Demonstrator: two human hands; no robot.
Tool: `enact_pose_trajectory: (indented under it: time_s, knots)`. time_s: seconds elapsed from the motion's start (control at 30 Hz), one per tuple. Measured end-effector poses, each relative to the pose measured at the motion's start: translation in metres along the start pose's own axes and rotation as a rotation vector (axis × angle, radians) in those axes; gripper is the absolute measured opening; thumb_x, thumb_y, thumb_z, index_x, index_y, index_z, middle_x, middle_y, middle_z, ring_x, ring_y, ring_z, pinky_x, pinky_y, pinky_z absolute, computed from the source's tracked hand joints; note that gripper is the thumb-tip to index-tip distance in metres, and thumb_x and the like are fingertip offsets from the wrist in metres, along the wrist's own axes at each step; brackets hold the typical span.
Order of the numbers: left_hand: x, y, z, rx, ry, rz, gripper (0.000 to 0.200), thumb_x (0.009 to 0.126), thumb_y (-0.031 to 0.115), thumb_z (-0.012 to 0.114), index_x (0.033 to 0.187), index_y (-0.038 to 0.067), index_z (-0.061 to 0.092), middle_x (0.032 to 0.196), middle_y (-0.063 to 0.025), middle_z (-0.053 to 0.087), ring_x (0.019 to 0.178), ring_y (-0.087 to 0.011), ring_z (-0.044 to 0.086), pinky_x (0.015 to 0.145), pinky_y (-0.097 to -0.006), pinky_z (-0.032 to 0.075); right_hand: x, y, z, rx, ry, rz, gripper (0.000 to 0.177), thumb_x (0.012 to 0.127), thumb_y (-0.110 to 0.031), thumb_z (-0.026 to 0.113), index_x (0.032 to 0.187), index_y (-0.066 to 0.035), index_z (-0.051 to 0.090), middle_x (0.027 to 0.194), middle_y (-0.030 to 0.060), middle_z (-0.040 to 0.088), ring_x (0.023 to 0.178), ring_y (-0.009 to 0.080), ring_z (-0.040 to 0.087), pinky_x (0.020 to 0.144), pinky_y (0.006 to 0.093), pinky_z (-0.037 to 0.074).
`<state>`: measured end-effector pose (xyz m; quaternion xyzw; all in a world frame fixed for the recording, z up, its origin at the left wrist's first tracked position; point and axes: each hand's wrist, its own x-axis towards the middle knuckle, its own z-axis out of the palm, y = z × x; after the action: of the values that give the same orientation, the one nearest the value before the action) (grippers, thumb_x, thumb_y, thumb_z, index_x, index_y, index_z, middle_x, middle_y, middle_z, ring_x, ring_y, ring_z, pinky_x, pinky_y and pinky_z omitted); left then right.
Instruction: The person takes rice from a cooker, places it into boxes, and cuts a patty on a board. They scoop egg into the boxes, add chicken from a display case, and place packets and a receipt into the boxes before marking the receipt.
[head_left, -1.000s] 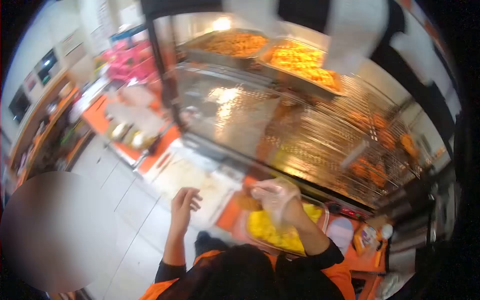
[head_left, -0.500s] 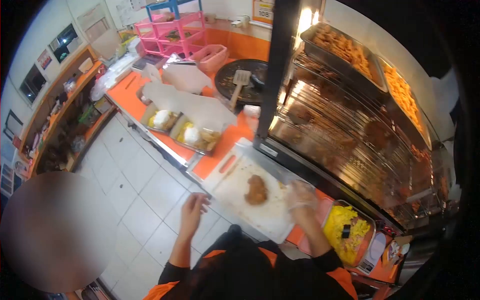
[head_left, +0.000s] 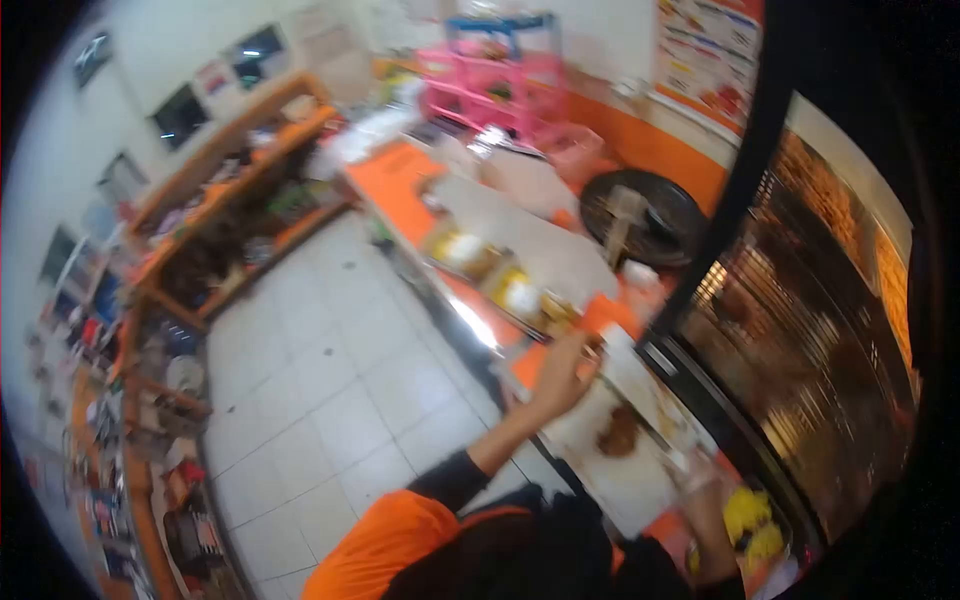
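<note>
My right hand [head_left: 697, 480], in a clear plastic glove, is closed at the lower right of the white cutting board [head_left: 575, 425]. A broad knife [head_left: 645, 385] extends from it, its pale blade slanting up and left across the board. A brown fried piece of meat [head_left: 618, 432] lies on the board, below the blade. My left hand [head_left: 565, 378], bare, reaches over the board's upper left end, its fingers bent near the blade's far end. Motion blur smears those fingers, so I cannot tell whether they grip anything.
Open boxes of food [head_left: 520, 295] stand on the orange counter beyond the board. A black pan [head_left: 645, 215] with a spatula sits behind them. To the right is a glass heated cabinet [head_left: 780, 340]; yellow food [head_left: 750, 525] is near my right forearm. Shelves [head_left: 230, 190] line the left wall.
The view has swung left, so the counter appears farther right. My left hand has moved from beside the counter to the board's upper end. The knife blade now shows over the board.
</note>
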<state>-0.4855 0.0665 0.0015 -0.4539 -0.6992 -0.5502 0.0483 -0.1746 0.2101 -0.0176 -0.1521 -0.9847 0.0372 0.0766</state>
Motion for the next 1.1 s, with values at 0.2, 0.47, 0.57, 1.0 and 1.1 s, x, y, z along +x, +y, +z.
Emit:
enact_pose_trajectory:
  time_s: [0.2,0.47,0.57,1.0,1.1]
  knots:
    - [0.005,-0.022,0.039,0.313,-0.219,0.067,0.018,0.083,0.016,0.065,0.097,0.008,0.059,0.089,-0.0091,0.061,0.087,-0.0298,0.056,0.075,-0.0422,0.043,0.008,-0.025,-0.004,-0.205,-0.339,-0.128,0.041,0.093,-0.029,0.047,0.133,-0.026,0.052,0.119,0.0122,0.062,0.103,0.0278,0.062,0.092,0.0376,0.047]
    - [-0.011,-0.038,0.047,0.461,-0.338,0.012,0.013,0.089,0.017,0.056,0.098,0.008,0.059,0.09,-0.0099,0.059,0.09,-0.03,0.054,0.079,-0.0418,0.042,0.034,-0.052,-0.014,0.14,-0.836,0.419,0.059,0.095,-0.057,0.036,0.126,-0.01,0.053,0.122,0.0159,0.061,0.112,0.0265,0.059,0.1,0.0396,0.041]
    - [-0.015,-0.042,0.048,0.447,-0.353,0.004,0.014,0.09,0.018,0.055,0.1,0.008,0.058,0.094,-0.0101,0.059,0.091,-0.0297,0.054,0.081,-0.0413,0.042,0.012,-0.046,0.031,0.099,-0.739,0.375,0.057,0.097,-0.054,0.033,0.125,-0.008,0.051,0.122,0.0159,0.06,0.112,0.0262,0.059,0.101,0.0406,0.04]
    - [0.011,-0.033,0.03,0.348,-0.342,0.004,0.015,0.089,0.018,0.057,0.099,0.007,0.056,0.091,-0.0106,0.06,0.088,-0.0293,0.057,0.076,-0.0412,0.042,0.037,-0.052,-0.015,0.009,-0.666,0.083,0.044,0.088,-0.03,0.057,0.131,-0.024,0.053,0.128,0.0133,0.055,0.114,0.0284,0.057,0.092,0.0409,0.048]
    - [0.012,-0.029,0.039,0.29,-0.34,-0.019,0.015,0.089,0.017,0.057,0.098,0.006,0.056,0.09,-0.0131,0.061,0.087,-0.0319,0.058,0.075,-0.0434,0.044,0.063,-0.06,-0.044,0.087,-0.845,0.335,0.041,0.095,-0.036,0.043,0.131,-0.02,0.052,0.126,0.0127,0.057,0.11,0.0263,0.059,0.094,0.0399,0.048]
